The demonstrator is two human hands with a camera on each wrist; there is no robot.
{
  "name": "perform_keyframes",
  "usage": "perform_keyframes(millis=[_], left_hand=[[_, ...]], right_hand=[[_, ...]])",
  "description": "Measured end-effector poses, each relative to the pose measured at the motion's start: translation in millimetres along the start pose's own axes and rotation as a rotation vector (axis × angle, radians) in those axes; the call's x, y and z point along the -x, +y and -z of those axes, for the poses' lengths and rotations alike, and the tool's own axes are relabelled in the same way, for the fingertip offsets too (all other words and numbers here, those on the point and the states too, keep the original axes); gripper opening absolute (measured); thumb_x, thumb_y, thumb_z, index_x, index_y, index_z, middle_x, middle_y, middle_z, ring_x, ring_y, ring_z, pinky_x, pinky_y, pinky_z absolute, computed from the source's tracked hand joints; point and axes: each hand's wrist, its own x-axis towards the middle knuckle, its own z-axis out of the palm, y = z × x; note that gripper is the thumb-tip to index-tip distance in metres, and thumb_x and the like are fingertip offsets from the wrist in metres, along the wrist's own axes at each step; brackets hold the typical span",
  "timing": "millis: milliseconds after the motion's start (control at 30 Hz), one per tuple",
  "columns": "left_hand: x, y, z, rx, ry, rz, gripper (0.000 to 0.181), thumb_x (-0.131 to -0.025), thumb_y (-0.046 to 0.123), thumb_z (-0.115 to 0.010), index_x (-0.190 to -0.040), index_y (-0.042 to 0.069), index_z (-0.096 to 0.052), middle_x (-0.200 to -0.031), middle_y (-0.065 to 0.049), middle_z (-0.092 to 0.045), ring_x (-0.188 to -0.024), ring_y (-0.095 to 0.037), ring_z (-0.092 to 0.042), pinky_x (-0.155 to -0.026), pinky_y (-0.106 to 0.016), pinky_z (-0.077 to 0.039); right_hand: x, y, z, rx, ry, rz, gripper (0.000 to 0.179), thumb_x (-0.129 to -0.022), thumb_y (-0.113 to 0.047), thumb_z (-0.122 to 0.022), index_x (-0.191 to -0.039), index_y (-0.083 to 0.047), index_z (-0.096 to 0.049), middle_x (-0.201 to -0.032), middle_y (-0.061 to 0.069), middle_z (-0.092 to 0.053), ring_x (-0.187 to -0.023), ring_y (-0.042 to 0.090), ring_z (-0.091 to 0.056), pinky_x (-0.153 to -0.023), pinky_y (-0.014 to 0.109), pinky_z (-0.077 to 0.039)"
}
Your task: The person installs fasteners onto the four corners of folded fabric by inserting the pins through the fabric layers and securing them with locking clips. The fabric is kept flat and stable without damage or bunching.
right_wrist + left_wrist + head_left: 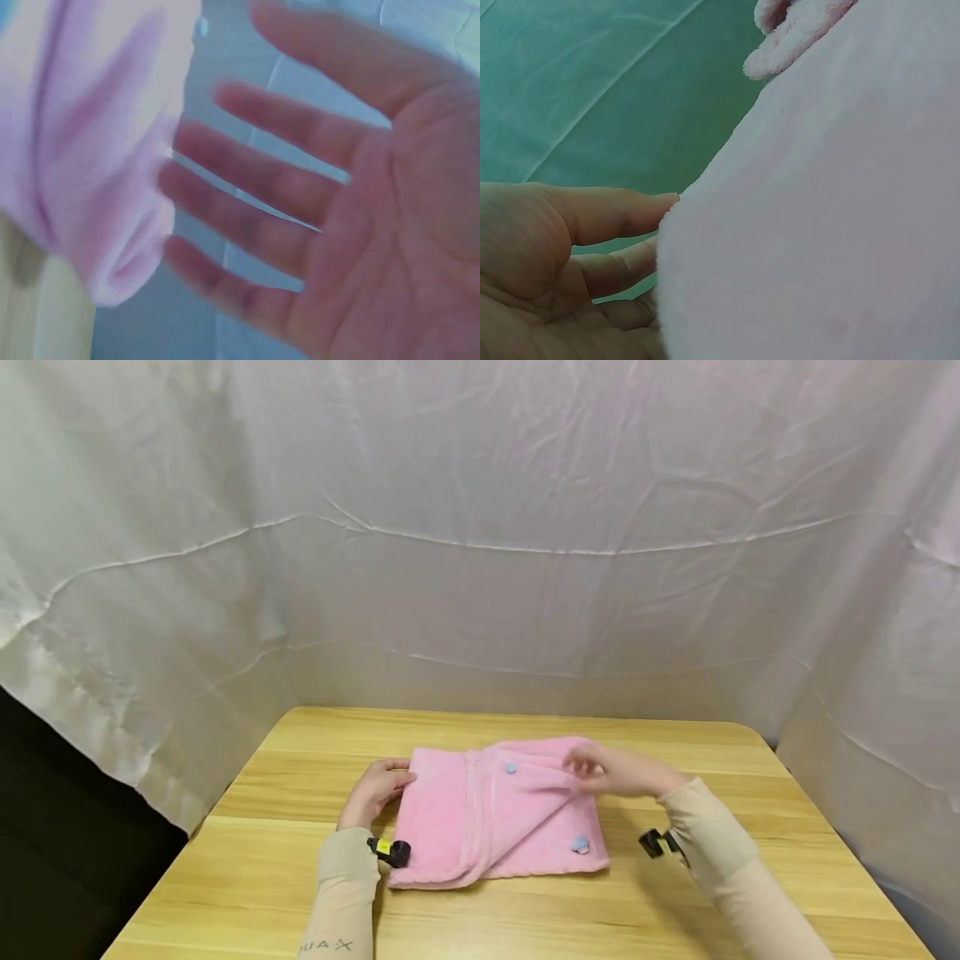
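Note:
A folded pink plush garment (442,814) lies on the table, with a raised band across it and a diagonal fold on its right half. Two light blue buttons show on it, the upper button (511,768) and the lower button (581,844). At the garment's left edge is my left hand (378,789); in the left wrist view its straight thumb (622,212) touches the edge, and some fingertips are hidden by the fabric. My right hand (615,770) is by the upper right corner, blurred. Its fingers (255,180) are spread and hold nothing in the right wrist view.
The wooden table (300,827) has rounded far corners. Pale curtains (525,593) hang behind it and at both sides. A dark area (60,827) lies beyond the table's left edge. Each wrist carries a small black camera.

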Motion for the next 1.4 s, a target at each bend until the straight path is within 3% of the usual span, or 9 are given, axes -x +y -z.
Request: perform_keyframes(millis=[133,233,400,500,633,767,900,1100,1400], left_hand=[[1.2,1.2,1.0,-0.002,0.001,-0.003,0.041,-0.093,0.004,-0.060,-0.130,-0.010,-0.052,-0.128,-0.026,-0.056,-0.099,-0.020,-0.060,-0.090,-0.034,-0.051],[1.8,2.0,1.4,-0.005,0.004,0.004,0.040,-0.093,0.004,-0.060,-0.130,-0.010,-0.052,-0.129,-0.026,-0.056,-0.100,-0.020,-0.059,-0.091,-0.034,-0.050],[1.1,1.6,2.0,-0.007,-0.002,0.007,0.040,-0.094,0.005,-0.059,-0.131,-0.010,-0.052,-0.130,-0.026,-0.055,-0.103,-0.022,-0.059,-0.093,-0.035,-0.050],[1.2,1.7,2.5,-0.011,-0.001,0.011,0.040,-0.094,0.005,-0.059,-0.131,-0.010,-0.052,-0.131,-0.027,-0.055,-0.105,-0.023,-0.059,-0.095,-0.038,-0.049],[0.7,0.9,2.6,-0.004,0.001,0.015,0.040,-0.094,0.005,-0.059,-0.131,-0.010,-0.052,-0.131,-0.027,-0.055,-0.106,-0.024,-0.059,-0.098,-0.040,-0.048],[-0.6,-1.2,1.9,0.007,-0.010,0.007,0.040,-0.093,0.005,-0.059,-0.130,-0.010,-0.053,-0.130,-0.026,-0.056,-0.106,-0.024,-0.059,-0.098,-0.040,-0.048],[-1.8,-3.1,0.7,0.004,-0.013,0.003,0.039,-0.093,0.006,-0.059,-0.129,-0.009,-0.054,-0.129,-0.026,-0.057,-0.105,-0.024,-0.060,-0.098,-0.040,-0.048],[0.1,-2.4,1.7,0.007,-0.013,0.000,0.040,-0.093,0.005,-0.060,-0.129,-0.010,-0.054,-0.128,-0.026,-0.058,-0.103,-0.023,-0.060,-0.094,-0.037,-0.050],[-0.9,-2.2,3.7,0.019,-0.025,-0.013,0.040,-0.093,0.004,-0.058,-0.129,-0.011,-0.053,-0.129,-0.028,-0.057,-0.102,-0.021,-0.061,-0.095,-0.038,-0.050]], right_hand=[[-40.1,-0.2,4.4,0.022,0.125,0.014,0.055,-0.091,-0.025,-0.068,-0.137,-0.003,-0.049,-0.132,0.021,-0.056,-0.120,0.038,-0.054,-0.101,0.054,-0.045],[-67.7,2.0,-2.2,0.017,0.140,0.022,0.064,-0.090,-0.026,-0.068,-0.145,-0.007,-0.042,-0.145,0.020,-0.046,-0.135,0.039,-0.042,-0.111,0.056,-0.034],[-103.9,6.8,-20.4,-0.013,0.018,-0.034,0.075,-0.090,-0.034,-0.068,-0.152,-0.013,-0.031,-0.157,0.017,-0.032,-0.147,0.039,-0.024,-0.118,0.056,-0.021],[-117.8,7.4,-31.5,-0.130,-0.079,-0.093,0.079,-0.089,-0.032,-0.070,-0.154,-0.015,-0.027,-0.159,0.015,-0.027,-0.146,0.035,-0.029,-0.119,0.051,-0.023],[-129.0,8.9,-43.9,-0.260,-0.177,-0.149,0.078,-0.089,-0.024,-0.070,-0.154,-0.015,-0.028,-0.158,0.011,-0.031,-0.143,0.028,-0.038,-0.118,0.042,-0.029],[-136.3,15.3,-52.4,-0.180,-0.224,-0.118,0.071,-0.088,-0.024,-0.070,-0.150,-0.010,-0.037,-0.153,0.013,-0.040,-0.144,0.027,-0.036,-0.118,0.041,-0.028],[-141.3,19.7,-55.9,-0.141,-0.202,-0.068,0.066,-0.086,-0.022,-0.072,-0.144,-0.003,-0.045,-0.148,0.016,-0.046,-0.141,0.031,-0.040,-0.116,0.043,-0.032],[-145.3,14.1,-55.6,-0.132,-0.163,-0.052,0.062,-0.081,-0.015,-0.077,-0.137,-0.003,-0.053,-0.143,0.015,-0.053,-0.135,0.032,-0.046,-0.113,0.045,-0.035],[-152.2,4.4,-49.2,-0.064,-0.176,-0.072,0.057,-0.075,-0.012,-0.078,-0.129,-0.007,-0.060,-0.128,0.009,-0.062,-0.109,0.017,-0.051,-0.099,0.033,-0.040]])
